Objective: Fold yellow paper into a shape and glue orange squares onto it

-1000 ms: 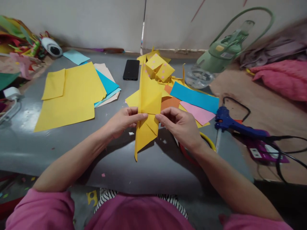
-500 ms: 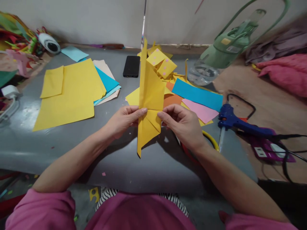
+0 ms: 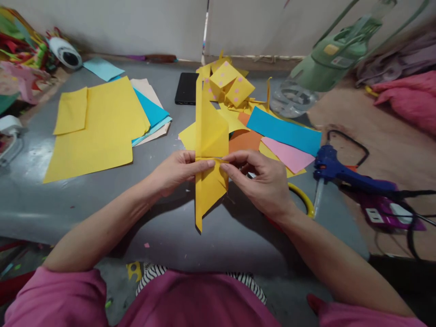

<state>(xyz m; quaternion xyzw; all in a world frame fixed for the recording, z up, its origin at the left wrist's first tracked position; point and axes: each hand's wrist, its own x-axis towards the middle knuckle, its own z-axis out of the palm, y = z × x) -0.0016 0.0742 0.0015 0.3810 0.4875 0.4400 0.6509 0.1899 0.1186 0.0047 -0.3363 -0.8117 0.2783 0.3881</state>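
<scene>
A folded piece of yellow paper is held up over the grey table, with a long narrow strip folded along its left side and a crease across its middle. My left hand grips the left side at that crease, thumb lying flat across the front and fingers behind. From the right, my right hand pinches the paper's edge at the same crease between thumb and forefinger. Below my right wrist, partly covered, lie scissors with a yellow-edged handle.
Yellow sheets lie at left over blue and cream ones. A black phone, dotted yellow paper shapes and a blue strip lie behind my hands. To the right are a blue glue gun, a power strip and a green-topped bottle.
The paper's upper end has tipped lower. My left thumb has slid right across the crease, and my right fingertips have moved slightly left, closer to it.
</scene>
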